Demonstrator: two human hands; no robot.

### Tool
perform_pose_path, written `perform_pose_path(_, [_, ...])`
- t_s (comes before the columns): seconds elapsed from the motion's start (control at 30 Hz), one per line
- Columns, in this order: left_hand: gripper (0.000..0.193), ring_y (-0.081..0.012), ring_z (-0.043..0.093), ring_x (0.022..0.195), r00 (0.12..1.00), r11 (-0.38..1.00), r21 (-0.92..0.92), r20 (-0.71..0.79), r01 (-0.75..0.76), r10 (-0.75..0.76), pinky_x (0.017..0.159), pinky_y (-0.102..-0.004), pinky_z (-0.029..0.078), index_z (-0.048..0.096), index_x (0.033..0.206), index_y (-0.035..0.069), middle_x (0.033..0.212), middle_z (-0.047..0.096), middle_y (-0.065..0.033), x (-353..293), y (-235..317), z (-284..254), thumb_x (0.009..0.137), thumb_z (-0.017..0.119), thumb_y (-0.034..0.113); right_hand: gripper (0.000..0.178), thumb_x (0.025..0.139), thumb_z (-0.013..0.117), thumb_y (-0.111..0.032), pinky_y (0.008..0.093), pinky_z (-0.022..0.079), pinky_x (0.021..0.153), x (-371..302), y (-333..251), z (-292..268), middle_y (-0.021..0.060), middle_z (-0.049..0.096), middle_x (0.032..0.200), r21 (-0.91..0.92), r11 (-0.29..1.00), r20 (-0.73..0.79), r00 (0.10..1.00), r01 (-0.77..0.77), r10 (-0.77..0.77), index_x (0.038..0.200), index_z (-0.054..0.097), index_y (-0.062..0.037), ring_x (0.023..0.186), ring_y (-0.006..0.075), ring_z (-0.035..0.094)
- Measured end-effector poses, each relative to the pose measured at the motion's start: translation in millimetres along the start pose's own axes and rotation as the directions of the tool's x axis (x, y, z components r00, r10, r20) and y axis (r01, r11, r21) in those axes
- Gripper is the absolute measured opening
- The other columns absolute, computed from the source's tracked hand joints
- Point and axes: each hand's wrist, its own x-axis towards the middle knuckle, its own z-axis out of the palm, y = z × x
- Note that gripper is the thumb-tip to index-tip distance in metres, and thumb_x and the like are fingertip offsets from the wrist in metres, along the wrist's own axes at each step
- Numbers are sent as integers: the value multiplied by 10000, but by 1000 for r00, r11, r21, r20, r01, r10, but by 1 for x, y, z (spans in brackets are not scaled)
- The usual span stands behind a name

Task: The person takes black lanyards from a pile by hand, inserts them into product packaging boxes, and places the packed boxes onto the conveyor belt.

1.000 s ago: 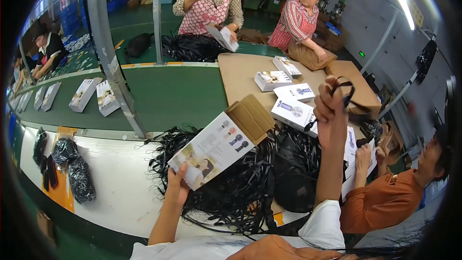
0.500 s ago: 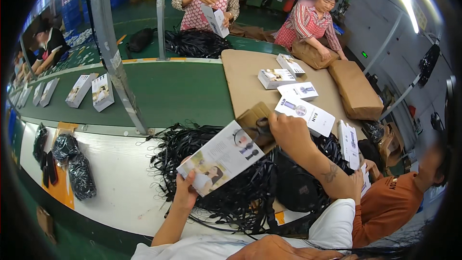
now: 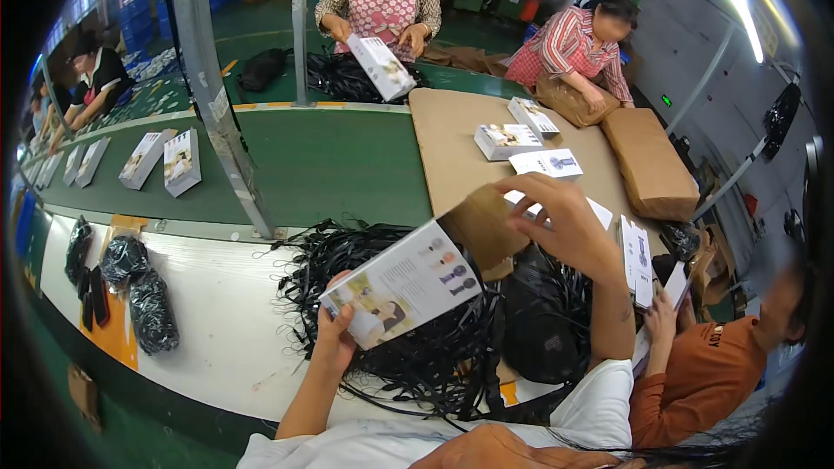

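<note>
My left hand [image 3: 334, 339] grips the lower left end of a white printed carton [image 3: 408, 287], tilted above the bench. The carton's upper right end is open, its brown inner flap [image 3: 491, 230] standing out. My right hand [image 3: 560, 217] hovers by that flap, fingers bent and apart, with nothing visible in them; whether a fingertip touches the flap is hard to see. Under the carton lies a tangled heap of black lanyard straps [image 3: 434, 365]. A round black mesh-like bundle [image 3: 539, 339] sits to its right.
Black plastic-wrapped bundles [image 3: 152, 313] lie on the white bench [image 3: 234, 321] at left. Beyond runs a green conveyor [image 3: 321, 156] with white cartons, beside a cardboard sheet [image 3: 443, 139] bearing more. A metal post [image 3: 221, 139] rises at the bench's far edge. Co-workers stand opposite; another [image 3: 695, 365] sits close at right.
My right hand has let go of the black strap at the carton's mouth and lifted up and right, its fingers opening. The strap no longer shows there. Across the conveyor, a co-worker has lowered a carton.
</note>
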Motion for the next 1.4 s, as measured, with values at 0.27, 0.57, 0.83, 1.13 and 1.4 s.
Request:
perform_pose_path(0.27, [519, -209, 540, 1051, 975, 971, -151, -148, -188, 165, 884, -367, 466, 418, 1231, 41, 1167, 531, -74, 52, 6, -13, 809, 658, 223, 464, 735, 670, -123, 368, 442, 855, -31, 6, 73, 139, 490, 1180, -137, 987, -166, 980, 85, -108, 1155, 487, -49, 1031, 318, 511])
perform_pose_path(0.57, [401, -206, 539, 1025, 964, 946, -225, -177, -234, 197, 886, -395, 450, 455, 1198, 58, 1120, 543, -69, 201, 8, -41, 849, 605, 187, 294, 741, 665, -148, 344, 476, 716, -106, 42, 169, 78, 537, 924, 29, 998, 208, 977, -61, 53, 1010, 584, -59, 874, 263, 526])
perform_pose_path(0.83, [431, -269, 447, 1143, 956, 955, -227, -261, -193, 131, 957, -568, 302, 442, 1212, 57, 1230, 471, -103, 281, 16, -62, 864, 574, 273, 141, 694, 685, -60, 320, 464, 775, -106, 19, 129, 80, 591, 1063, 116, 984, 20, 991, -134, 132, 820, 635, -23, 939, 254, 568])
perform_pose_path(1.13, [386, -288, 421, 1214, 960, 843, -474, 232, 252, -157, 990, -501, 362, 328, 1257, -24, 1308, 422, -183, 168, -33, 31, 905, 374, 128, 250, 792, 647, -264, 345, 404, 849, -80, 2, 73, 217, 536, 1133, 824, 548, -211, 976, 145, 60, 715, 640, -27, 1037, 263, 526])
perform_pose_path(1.4, [439, -97, 548, 587, 474, 892, 448, 773, 61, -421, 643, -234, 411, 390, 1227, 34, 611, 551, -19, 47, 16, 131, 939, 409, 363, 214, 916, 473, -268, 424, 410, 925, -44, 0, 39, 110, 543, 976, 919, -182, -329, 935, 350, 135, 983, 517, -69, 843, 232, 562])
